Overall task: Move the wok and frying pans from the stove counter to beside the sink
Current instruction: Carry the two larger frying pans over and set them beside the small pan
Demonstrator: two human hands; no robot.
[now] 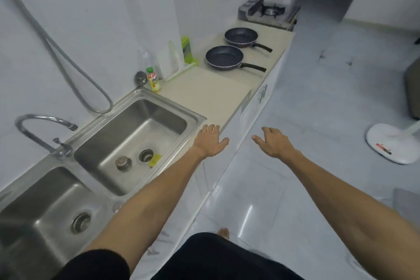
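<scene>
Fingers of both hands are spread loosely and hold nothing, short of the pans.

Left hand [210,141] is held palm-down over the counter [204,93] edge just beside the sink [136,134]; right hand [271,143] hangs off the counter, above the floor. Nearer frying pan [223,56] and farther frying pan [241,37] lie well ahead on the counter toward the gas stove [269,12], handles pointing right toward the open edge. No wok can be made out. Right hand is judged better placed for the handles; both arms are extended forward.
</scene>
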